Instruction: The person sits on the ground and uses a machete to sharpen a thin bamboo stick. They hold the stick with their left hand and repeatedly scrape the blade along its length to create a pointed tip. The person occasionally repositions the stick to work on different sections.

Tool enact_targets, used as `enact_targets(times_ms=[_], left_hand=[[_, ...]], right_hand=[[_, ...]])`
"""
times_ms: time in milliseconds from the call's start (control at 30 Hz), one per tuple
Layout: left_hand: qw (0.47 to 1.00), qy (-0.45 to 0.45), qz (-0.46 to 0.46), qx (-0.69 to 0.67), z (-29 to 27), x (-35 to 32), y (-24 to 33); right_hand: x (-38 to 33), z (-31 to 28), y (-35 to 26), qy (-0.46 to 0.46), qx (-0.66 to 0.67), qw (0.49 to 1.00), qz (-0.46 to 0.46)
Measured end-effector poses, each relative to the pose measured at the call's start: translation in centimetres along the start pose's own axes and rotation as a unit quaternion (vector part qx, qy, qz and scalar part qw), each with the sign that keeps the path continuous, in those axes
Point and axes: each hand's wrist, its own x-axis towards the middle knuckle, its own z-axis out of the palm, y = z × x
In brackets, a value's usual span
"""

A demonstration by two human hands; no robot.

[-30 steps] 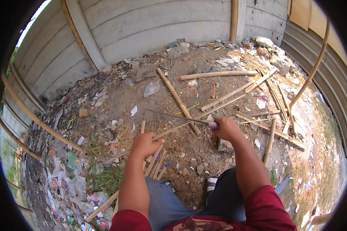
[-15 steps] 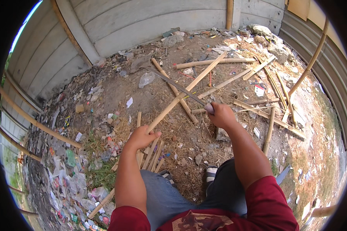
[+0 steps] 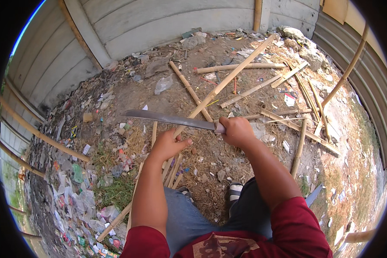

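A: What is in the right hand (image 3: 237, 131)?

B: A long knife (image 3: 172, 119) with a flat, dull grey metal blade, a little curved at the tip. The fingers are clamped around the handle, which is almost fully hidden in the fist. The blade lies nearly level and points to the person's left.

A: And the left hand (image 3: 167, 145)?

B: It is closed on a long bamboo pole (image 3: 228, 77), pale yellow and smooth, round in shape. The thumb lies apart to the right and the other fingers wrap the lower part of the pole. The pole rises slanted from the hand toward the upper right, up to the rubble by the wall.

A: Where is the blade in relation to the pole?

B: It crosses the pole just above the left hand. I cannot tell if the edge touches the bamboo.

A: What lies around?

B: Dry brown dirt ground (image 3: 129, 92) with straw. Several thin split bamboo strips (image 3: 170, 170) lie under the left hand. More cut bamboo sticks (image 3: 238, 68) are scattered farther away, some round and some split flat. At the left there is a wide band of plastic litter (image 3: 77, 189), many colours, crumpled. Behind stands a grey concrete wall (image 3: 159, 26) with horizontal panels, and at the right a corrugated metal fence (image 3: 370, 81).
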Motion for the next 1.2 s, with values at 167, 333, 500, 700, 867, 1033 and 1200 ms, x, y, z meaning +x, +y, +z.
enact_targets(times_ms=[167, 333, 500, 700, 867, 1033, 1200], left_hand=[[1.000, -0.002, -0.026, -0.007, 0.8, 0.0, -0.5], [0.998, -0.043, -0.014, -0.041, 1.8, -0.3, -0.9], [0.997, -0.046, -0.051, -0.037, 1.6, -0.5, 0.1], [0.996, -0.076, -0.033, -0.010, 1.8, -0.3, -0.2], [0.993, -0.095, -0.054, -0.032, 1.4, -0.4, 0.6], [0.998, -0.061, 0.009, -0.032, 2.8, 0.1, 0.2], [0.993, -0.113, -0.045, -0.006, 1.6, -0.1, 0.9]], right_hand=[[-0.5, 1.0, -2.3, 0.006, -0.002, 0.999, -0.041], [0.0, 0.6, -0.5, -0.004, -0.023, 0.999, 0.024], [-0.4, 0.8, -0.8, 0.011, -0.005, 1.000, 0.027], [-0.5, 0.4, -2.4, -0.019, -0.021, 1.000, 0.014], [0.0, -1.1, -1.3, -0.047, -0.026, 0.997, 0.054], [-0.6, 0.4, -3.2, -0.012, -0.006, 1.000, 0.026], [-0.1, -0.3, 0.2, -0.025, -0.004, 0.997, 0.066]])
